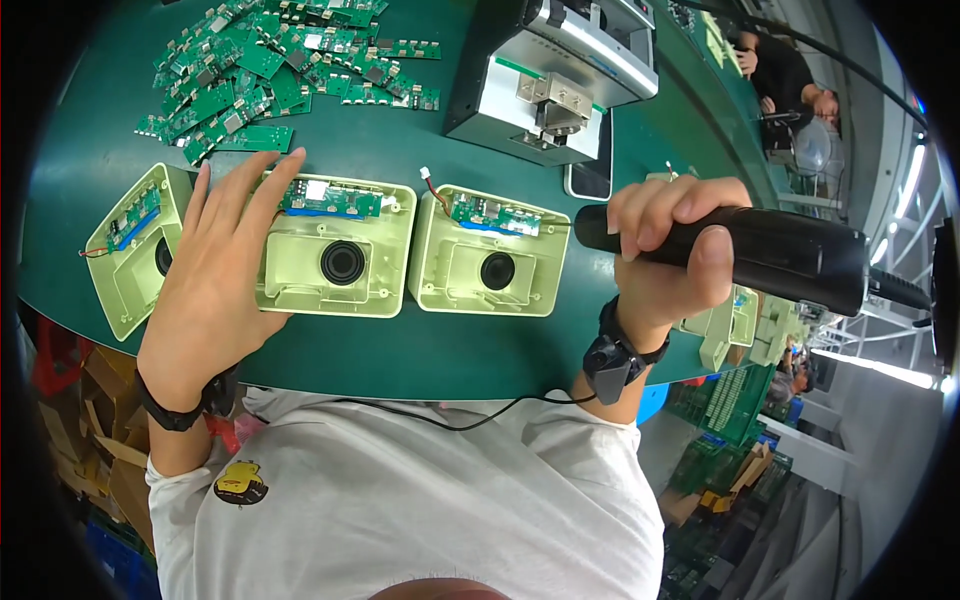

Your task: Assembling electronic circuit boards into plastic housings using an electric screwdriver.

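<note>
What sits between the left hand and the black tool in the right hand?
The head view shows the middle pale-green housing, partly covered by the left hand, then a second pale-green housing near the tip of the black tool.

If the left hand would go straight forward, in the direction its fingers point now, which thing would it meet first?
Most likely the near edge of the pile of green circuit boards, just beyond the fingertips of the left hand. The hand's height is unclear, so it might pass above them.
</note>
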A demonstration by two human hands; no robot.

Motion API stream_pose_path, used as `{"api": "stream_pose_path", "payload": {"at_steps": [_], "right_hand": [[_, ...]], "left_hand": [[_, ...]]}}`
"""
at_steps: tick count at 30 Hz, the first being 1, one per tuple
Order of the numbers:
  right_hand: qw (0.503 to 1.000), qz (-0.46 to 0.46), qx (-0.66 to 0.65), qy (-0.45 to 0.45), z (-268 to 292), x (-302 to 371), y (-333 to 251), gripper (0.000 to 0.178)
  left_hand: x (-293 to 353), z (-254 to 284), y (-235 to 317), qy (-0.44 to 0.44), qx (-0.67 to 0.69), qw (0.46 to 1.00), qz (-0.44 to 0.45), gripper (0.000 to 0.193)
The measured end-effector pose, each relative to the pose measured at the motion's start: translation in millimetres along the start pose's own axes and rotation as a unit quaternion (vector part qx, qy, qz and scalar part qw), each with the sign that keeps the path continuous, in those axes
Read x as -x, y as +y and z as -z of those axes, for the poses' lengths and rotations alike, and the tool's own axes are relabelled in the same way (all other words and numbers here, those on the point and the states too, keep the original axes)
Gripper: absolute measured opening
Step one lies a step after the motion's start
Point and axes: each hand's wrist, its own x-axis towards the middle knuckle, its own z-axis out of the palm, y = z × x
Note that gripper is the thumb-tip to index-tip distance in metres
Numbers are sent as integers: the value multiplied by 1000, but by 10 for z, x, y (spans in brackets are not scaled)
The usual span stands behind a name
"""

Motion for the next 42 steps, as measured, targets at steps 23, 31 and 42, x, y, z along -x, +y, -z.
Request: {"api": "stream_pose_path", "payload": {"at_steps": [23,31,42], "right_hand": [[990,70,-59,104,277,391,-49,37],[948,5,120,296,708,1326,-781,32],[870,-48,42,489,882,2339,-806,26]], "left_hand": [[-146,-31,326,119,327,926,-148,73],[-603,-612,531,44,224,934,-274,87],[-734,-1018,745,65,232,936,-258,82]]}}
